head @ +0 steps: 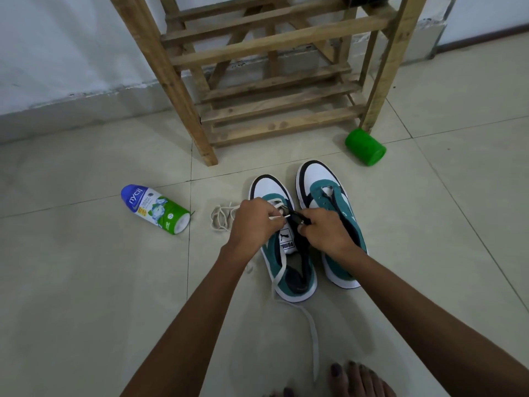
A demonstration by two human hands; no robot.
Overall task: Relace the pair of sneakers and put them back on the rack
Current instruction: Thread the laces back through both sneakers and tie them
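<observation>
Two teal, white and black sneakers stand side by side on the tiled floor, toes toward the rack. Over the left sneaker (289, 265), my left hand (254, 222) pinches the tip of a white lace (312, 333) near the eyelets. My right hand (323, 230) grips the dark eyelet edge and tongue of the same shoe. That lace trails off the shoe's heel toward me. The right sneaker (329, 193) has no lace in its eyelets. A second white lace (221, 219) lies bunched on the floor left of the shoes. The wooden rack (274, 67) stands just beyond.
A powder bottle (156, 209) lies on its side at the left. A green plastic cup (365, 147) lies tipped by the rack's right leg. My bare foot (357, 379) shows at the bottom edge. A white wall runs behind the rack.
</observation>
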